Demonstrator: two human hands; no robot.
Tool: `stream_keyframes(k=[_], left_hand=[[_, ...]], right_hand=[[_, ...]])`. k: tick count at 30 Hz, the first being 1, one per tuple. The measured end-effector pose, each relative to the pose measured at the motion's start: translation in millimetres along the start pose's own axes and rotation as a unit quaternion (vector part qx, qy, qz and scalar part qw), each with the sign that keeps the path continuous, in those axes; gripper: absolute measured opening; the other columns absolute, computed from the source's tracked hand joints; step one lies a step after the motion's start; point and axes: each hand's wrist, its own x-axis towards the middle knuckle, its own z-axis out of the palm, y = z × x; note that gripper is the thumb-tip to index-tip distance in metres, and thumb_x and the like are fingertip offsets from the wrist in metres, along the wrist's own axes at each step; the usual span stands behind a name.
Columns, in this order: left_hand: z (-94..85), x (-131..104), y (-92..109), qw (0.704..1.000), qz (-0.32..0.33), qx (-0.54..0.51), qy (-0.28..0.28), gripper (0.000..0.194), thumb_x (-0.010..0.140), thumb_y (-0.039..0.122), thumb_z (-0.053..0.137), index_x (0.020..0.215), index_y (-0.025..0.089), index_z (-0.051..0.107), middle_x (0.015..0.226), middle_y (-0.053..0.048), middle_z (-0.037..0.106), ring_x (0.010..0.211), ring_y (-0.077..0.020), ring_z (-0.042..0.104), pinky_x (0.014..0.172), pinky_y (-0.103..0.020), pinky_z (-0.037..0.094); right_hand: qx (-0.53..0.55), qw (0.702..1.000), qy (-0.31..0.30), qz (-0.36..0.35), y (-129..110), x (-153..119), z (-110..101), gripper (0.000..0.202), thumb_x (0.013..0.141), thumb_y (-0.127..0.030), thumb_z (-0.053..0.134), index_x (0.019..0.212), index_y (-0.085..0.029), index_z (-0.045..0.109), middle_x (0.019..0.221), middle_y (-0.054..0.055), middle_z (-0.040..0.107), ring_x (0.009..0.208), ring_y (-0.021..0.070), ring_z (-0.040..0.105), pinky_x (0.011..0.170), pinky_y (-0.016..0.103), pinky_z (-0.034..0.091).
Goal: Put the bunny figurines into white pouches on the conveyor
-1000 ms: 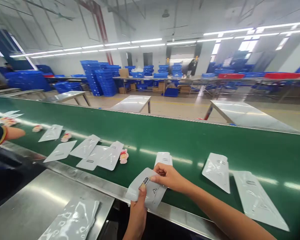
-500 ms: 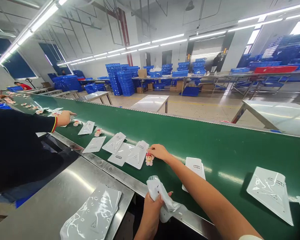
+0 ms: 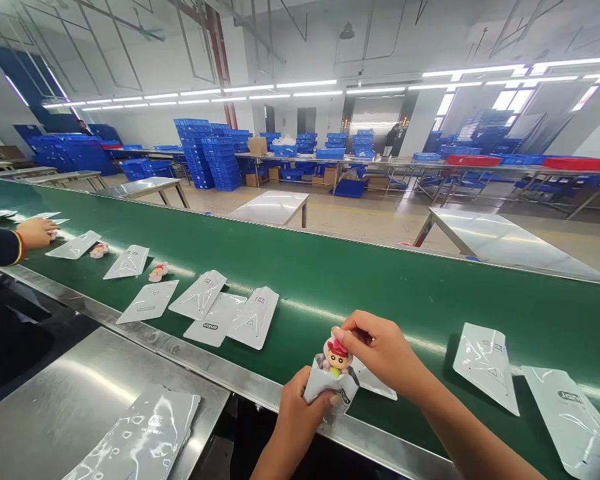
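Observation:
My left hand is closed around a silvery-white plastic pouch, its mouth held open at the near edge of the green belt. A small toy figure with a red and pink top and a round face sits partly inside the pouch mouth. The fingers of my right hand pinch the figure at its upper side. Behind my hands another pouch lies partly hidden on the belt. To the left, a printed pouch overlaps others, and a second toy figure lies near them.
The green conveyor belt runs across in front of me. At lower left a stack of pouches lies on a metal table. A co-worker's hand reaches over the belt at far left. More pouches lie to the right.
My right hand has lifted the toy figure off the belt and brought it into the pouch mouth. My left hand has raised and opened the pouch. The view has turned right.

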Motion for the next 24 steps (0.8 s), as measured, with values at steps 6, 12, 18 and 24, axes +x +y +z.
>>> stream_keyframes(k=[6,12,18,24], left_hand=[[-11.6,4.4,-0.5,0.999,0.019,0.029,-0.026,0.024,0.066,0.035,0.068,0.078,0.014,0.063,0.071,0.0,0.056,0.065,-0.0146,0.045,0.06,-0.023,0.037],[-19.4,8.3,6.3,0.993,0.038,-0.008,-0.108,0.032,0.067,0.028,0.069,0.097,0.018,0.063,0.085,0.0,0.062,0.076,-0.0165,0.051,0.069,-0.024,0.04],[-28.9,12.3,22.6,0.989,0.099,0.047,-0.103,0.026,0.074,0.022,0.061,0.1,0.02,0.063,0.095,-0.002,0.064,0.087,-0.0202,0.056,0.08,-0.03,0.043],[-83.7,24.5,51.8,0.963,0.146,0.128,-0.185,0.053,0.075,0.021,0.058,0.127,0.024,0.049,0.132,-0.004,0.048,0.122,-0.0249,0.042,0.105,-0.038,0.028]], right_hand=[[-0.059,0.997,0.001,-0.048,-0.5,-11.0,0.0,0.028,0.09,-0.038,0.045,0.071,-0.022,0.057,0.068,0.001,0.057,0.059,0.0125,0.049,0.053,0.025,0.039],[0.004,0.992,-0.092,-0.091,6.6,-17.6,11.5,0.024,0.09,-0.035,0.047,0.078,-0.025,0.066,0.123,0.002,0.051,0.116,0.0216,0.044,0.094,0.037,0.041],[-0.118,0.972,-0.171,-0.11,-5.6,-27.2,14.8,0.021,0.09,-0.039,0.046,0.094,-0.032,0.066,0.144,-0.007,0.026,0.134,0.0277,0.017,0.106,0.052,0.025],[-0.085,0.978,-0.123,-0.144,-1.7,-17.4,12.9,0.02,0.092,-0.028,0.043,0.089,-0.03,0.062,0.122,-0.001,0.054,0.112,0.0208,0.049,0.092,0.036,0.045]])
